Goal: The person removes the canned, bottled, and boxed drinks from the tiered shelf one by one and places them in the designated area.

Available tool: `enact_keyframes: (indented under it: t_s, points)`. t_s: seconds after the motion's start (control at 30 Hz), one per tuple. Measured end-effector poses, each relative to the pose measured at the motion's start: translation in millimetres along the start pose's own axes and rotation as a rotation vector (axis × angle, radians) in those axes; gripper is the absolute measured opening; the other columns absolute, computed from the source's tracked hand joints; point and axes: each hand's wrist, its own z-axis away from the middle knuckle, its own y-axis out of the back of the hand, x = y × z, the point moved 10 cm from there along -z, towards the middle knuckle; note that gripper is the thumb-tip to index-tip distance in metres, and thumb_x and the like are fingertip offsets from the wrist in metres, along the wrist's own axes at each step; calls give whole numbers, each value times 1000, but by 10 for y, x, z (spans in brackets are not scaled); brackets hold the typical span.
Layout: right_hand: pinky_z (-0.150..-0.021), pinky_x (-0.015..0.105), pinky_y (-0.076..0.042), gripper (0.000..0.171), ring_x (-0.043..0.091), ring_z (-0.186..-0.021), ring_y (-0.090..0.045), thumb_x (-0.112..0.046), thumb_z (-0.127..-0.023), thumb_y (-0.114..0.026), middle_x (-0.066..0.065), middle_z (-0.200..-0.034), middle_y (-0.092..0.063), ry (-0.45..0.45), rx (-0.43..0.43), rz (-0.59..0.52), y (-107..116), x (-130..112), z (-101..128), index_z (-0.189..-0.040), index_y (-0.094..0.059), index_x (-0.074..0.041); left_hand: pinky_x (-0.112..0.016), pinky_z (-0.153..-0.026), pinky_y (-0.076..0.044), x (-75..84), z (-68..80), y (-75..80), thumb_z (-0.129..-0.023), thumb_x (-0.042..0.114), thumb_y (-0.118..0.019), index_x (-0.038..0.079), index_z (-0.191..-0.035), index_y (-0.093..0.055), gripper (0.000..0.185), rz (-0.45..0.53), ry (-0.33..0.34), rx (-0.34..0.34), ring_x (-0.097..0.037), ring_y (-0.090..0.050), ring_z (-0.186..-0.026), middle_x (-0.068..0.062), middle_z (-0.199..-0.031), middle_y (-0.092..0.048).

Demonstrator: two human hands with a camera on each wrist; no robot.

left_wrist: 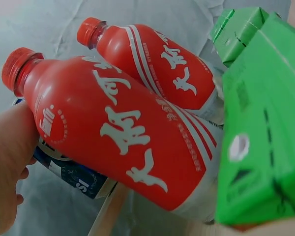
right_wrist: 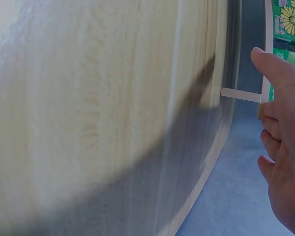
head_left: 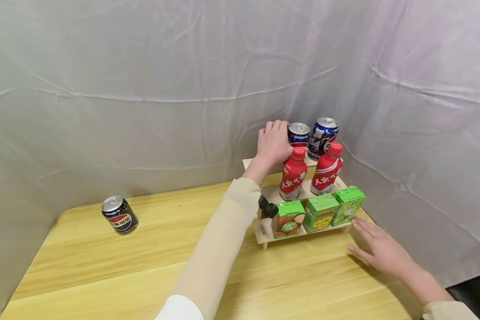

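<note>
My left hand (head_left: 274, 142) reaches to the top step of a small wooden rack (head_left: 264, 231), its fingers curled round a blue can (head_left: 298, 134). In the left wrist view the palm (left_wrist: 5, 162) lies against that can (left_wrist: 71, 172). A second blue can (head_left: 323, 135) stands right of it. Two red bottles (head_left: 293, 175) (head_left: 326, 171) stand on the middle step, large in the left wrist view (left_wrist: 118, 142). My right hand (head_left: 378, 249) rests flat on the table beside the rack's right end, fingers straight (right_wrist: 282, 147), holding nothing.
Three green juice cartons (head_left: 288, 218) (head_left: 321, 212) (head_left: 349, 204) line the lowest step. A black Pepsi can (head_left: 120, 215) stands alone at the table's far left. The wooden table (head_left: 144, 266) is walled by white cloth (head_left: 184, 89) behind and to the right.
</note>
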Motion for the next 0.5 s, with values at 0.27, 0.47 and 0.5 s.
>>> enact_keyframes:
  t_s: [0.27,0.47,0.5]
  points:
    - [-113,11,13,79,-7,-143,4,-42,-86,-70,25,-150,-39,11,9,2,9,17,11,-144,-41,4,-36,-97,-39,-140,56,61,-71,77,-63,17,-132,-47,86,6,31,36,-17,-43,-120,2,-129,-54]
    - [-114,11,12,79,-7,-143,3,-42,-85,-71,25,-148,-41,22,16,8,6,30,8,-143,-42,4,-37,-96,-39,-254,118,170,-68,81,-62,17,-129,-48,89,15,39,73,-17,-43,-117,3,-125,-54]
    - [-114,11,12,79,-8,-143,3,-42,-85,-71,25,-147,-43,24,19,9,10,29,6,-143,-43,4,-37,-96,-39,-272,131,192,-68,80,-63,17,-128,-48,88,19,41,79,-17,-43,-117,2,-124,-55]
